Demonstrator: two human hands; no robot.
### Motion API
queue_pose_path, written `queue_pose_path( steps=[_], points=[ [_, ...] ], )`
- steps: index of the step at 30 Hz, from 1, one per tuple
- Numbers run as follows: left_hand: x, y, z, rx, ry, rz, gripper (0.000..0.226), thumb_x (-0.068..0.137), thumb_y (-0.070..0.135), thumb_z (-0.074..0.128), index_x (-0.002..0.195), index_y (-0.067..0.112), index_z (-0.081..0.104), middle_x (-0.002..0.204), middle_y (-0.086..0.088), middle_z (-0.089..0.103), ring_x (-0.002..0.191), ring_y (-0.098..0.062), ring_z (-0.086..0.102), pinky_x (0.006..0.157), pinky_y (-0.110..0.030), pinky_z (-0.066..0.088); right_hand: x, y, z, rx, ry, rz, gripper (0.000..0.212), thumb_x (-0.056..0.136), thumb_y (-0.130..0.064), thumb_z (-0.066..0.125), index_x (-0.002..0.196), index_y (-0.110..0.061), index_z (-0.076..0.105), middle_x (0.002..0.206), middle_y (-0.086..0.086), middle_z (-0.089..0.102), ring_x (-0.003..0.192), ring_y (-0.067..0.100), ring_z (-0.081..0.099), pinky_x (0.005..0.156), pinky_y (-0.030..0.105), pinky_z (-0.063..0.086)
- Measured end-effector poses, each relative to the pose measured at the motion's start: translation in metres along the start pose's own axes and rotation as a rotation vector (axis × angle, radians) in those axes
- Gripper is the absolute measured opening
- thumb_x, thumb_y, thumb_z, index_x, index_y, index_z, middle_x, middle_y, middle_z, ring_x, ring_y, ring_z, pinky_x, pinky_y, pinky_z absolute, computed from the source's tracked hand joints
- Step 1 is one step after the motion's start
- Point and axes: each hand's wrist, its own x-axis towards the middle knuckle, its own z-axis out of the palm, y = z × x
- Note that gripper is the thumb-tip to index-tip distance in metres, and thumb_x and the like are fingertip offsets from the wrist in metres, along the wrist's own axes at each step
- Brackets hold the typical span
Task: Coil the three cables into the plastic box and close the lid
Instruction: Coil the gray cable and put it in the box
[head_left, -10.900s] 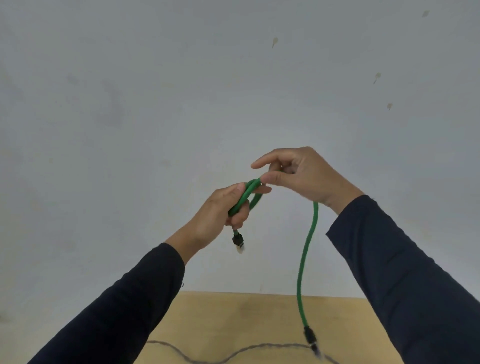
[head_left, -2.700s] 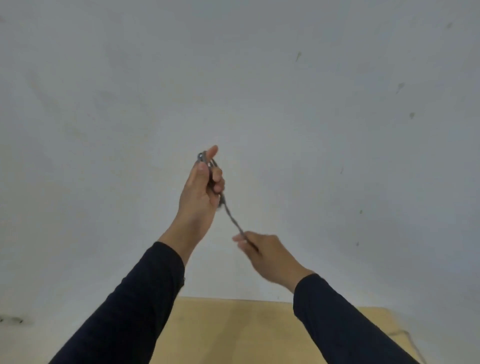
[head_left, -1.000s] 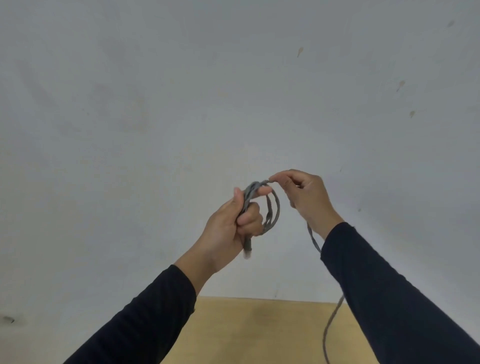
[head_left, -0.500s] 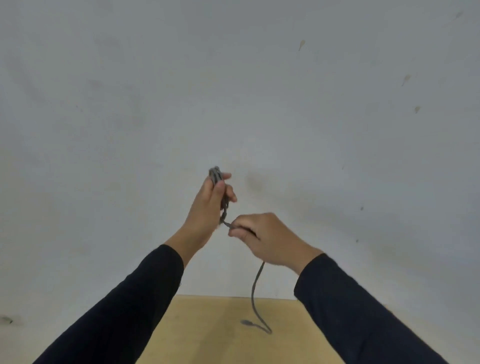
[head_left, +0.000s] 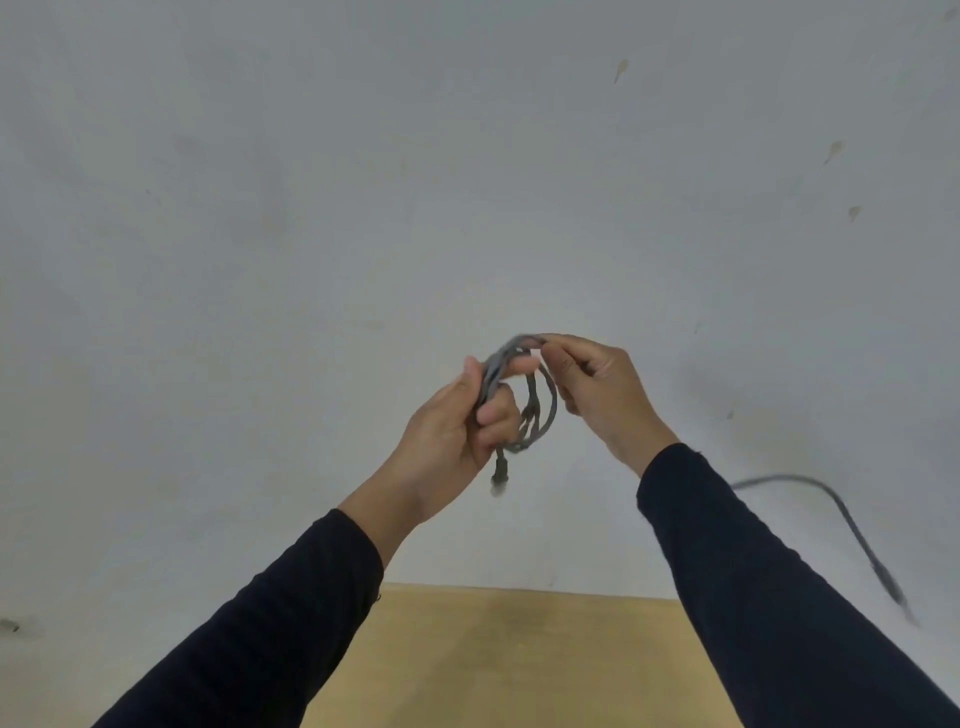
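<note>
Two arms in dark sleeves (head_left: 270, 618) reach up and forward. Below them is the edge of a light wooden table (head_left: 498, 654).

The left hand (head_left: 447, 441) is closed tight around a bunch of loops of the grey cable (head_left: 543, 410). One plug end (head_left: 500, 475) hangs down just under this hand. The right hand (head_left: 597, 389) pinches the top of the loops with thumb and fingertips, right beside the left hand.

The loose end of the cable (head_left: 852, 525) swings in the air, blurry, out past the right arm.

Behind it all is a plain grey wall (head_left: 311, 182) with a few small marks.
</note>
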Motion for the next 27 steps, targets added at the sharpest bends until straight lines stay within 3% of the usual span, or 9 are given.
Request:
queue_pose_path(
  steps=[3, 5, 8, 12, 14, 17, 19, 23, 27],
  points=[
    [0.016, 0.013, -0.001, -0.229, 0.063, 0.149, 0.046, 0.101, 0.036, 0.02, 0.114, 0.009, 0.054, 0.057, 0.009, 0.038, 0.051, -0.005, 0.036, 0.061, -0.016, 0.038, -0.004, 0.026, 0.018, -0.167, 0.013, 0.071, 0.026, 0.096, -0.023, 0.044, 0.111, -0.026, 0.065, 0.055, -0.011, 0.048, 0.046, 0.0, 0.04, 0.053, 0.017, 0.034],
    [0.027, 0.023, -0.007, -0.306, 0.163, 0.237, 0.041, 0.101, 0.034, 0.02, 0.11, 0.01, 0.053, 0.057, 0.008, 0.04, 0.052, -0.006, 0.039, 0.06, -0.015, 0.041, -0.018, 0.037, 0.033, -0.296, -0.14, 0.13, 0.029, 0.097, -0.027, 0.039, 0.117, -0.024, 0.061, 0.061, -0.009, 0.048, 0.049, -0.002, 0.042, 0.055, 0.017, 0.035],
    [0.04, 0.027, -0.021, -0.241, 0.329, 0.285, 0.035, 0.102, 0.029, 0.021, 0.107, 0.011, 0.051, 0.061, 0.006, 0.041, 0.052, -0.006, 0.043, 0.058, -0.016, 0.044, -0.041, 0.035, 0.058, -0.363, -0.381, 0.113, 0.034, 0.098, -0.029, 0.036, 0.123, -0.017, 0.056, 0.071, -0.02, 0.046, 0.064, -0.005, 0.044, 0.065, 0.019, 0.037],
    [0.034, 0.012, -0.045, 0.301, 0.481, 0.203, 0.028, 0.103, 0.025, 0.023, 0.112, 0.016, 0.047, 0.069, 0.003, 0.043, 0.06, -0.008, 0.046, 0.067, -0.023, 0.04, -0.045, 0.017, 0.073, -0.468, -0.535, 0.015, 0.029, 0.097, -0.029, 0.04, 0.106, -0.01, 0.061, 0.083, 0.008, 0.064, 0.067, 0.018, 0.052, 0.068, 0.033, 0.044],
    [0.02, 0.003, -0.052, 0.709, 0.414, 0.152, 0.027, 0.102, 0.025, 0.025, 0.116, 0.019, 0.047, 0.07, 0.002, 0.046, 0.062, -0.007, 0.049, 0.067, -0.019, 0.042, -0.035, 0.008, 0.062, -0.539, -0.492, -0.088, 0.024, 0.095, -0.026, 0.047, 0.094, -0.009, 0.063, 0.07, 0.003, 0.06, 0.059, 0.015, 0.049, 0.061, 0.027, 0.041],
    [-0.004, -0.009, -0.051, 0.894, 0.234, 0.048, 0.025, 0.101, 0.031, 0.029, 0.1, 0.028, 0.053, 0.067, 0.006, 0.053, 0.062, -0.008, 0.051, 0.063, -0.022, 0.043, -0.014, -0.007, 0.033, -0.538, -0.389, -0.151, 0.015, 0.088, -0.022, 0.06, 0.082, -0.011, 0.067, 0.057, -0.012, 0.051, 0.049, 0.001, 0.047, 0.053, 0.012, 0.034],
    [-0.014, -0.013, -0.044, 0.801, 0.125, -0.034, 0.031, 0.1, 0.035, 0.029, 0.088, 0.024, 0.055, 0.061, 0.008, 0.052, 0.058, -0.012, 0.048, 0.061, -0.032, 0.038, -0.005, -0.013, 0.018, -0.479, -0.359, -0.122, 0.011, 0.083, -0.021, 0.065, 0.077, -0.012, 0.069, 0.058, -0.01, 0.056, 0.052, 0.003, 0.05, 0.055, 0.014, 0.037],
    [-0.02, -0.01, -0.032, 0.511, 0.081, -0.122, 0.045, 0.103, 0.025, 0.019, 0.095, 0.015, 0.063, 0.053, 0.01, 0.033, 0.049, -0.009, 0.028, 0.051, -0.018, 0.031, 0.001, -0.008, 0.001, -0.281, -0.252, -0.047, 0.007, 0.083, -0.019, 0.066, 0.078, -0.019, 0.07, 0.079, -0.004, 0.07, 0.077, 0.02, 0.063, 0.075, 0.029, 0.049],
    [-0.02, -0.004, -0.025, 0.237, 0.033, -0.154, 0.05, 0.101, 0.022, 0.02, 0.088, 0.014, 0.068, 0.049, 0.012, 0.023, 0.043, -0.006, 0.019, 0.046, -0.019, 0.019, -0.004, -0.002, 0.001, -0.135, -0.177, -0.005, 0.012, 0.088, -0.015, 0.06, 0.087, -0.016, 0.072, 0.07, -0.02, 0.069, 0.062, -0.003, 0.058, 0.059, 0.009, 0.041]
  ],
)
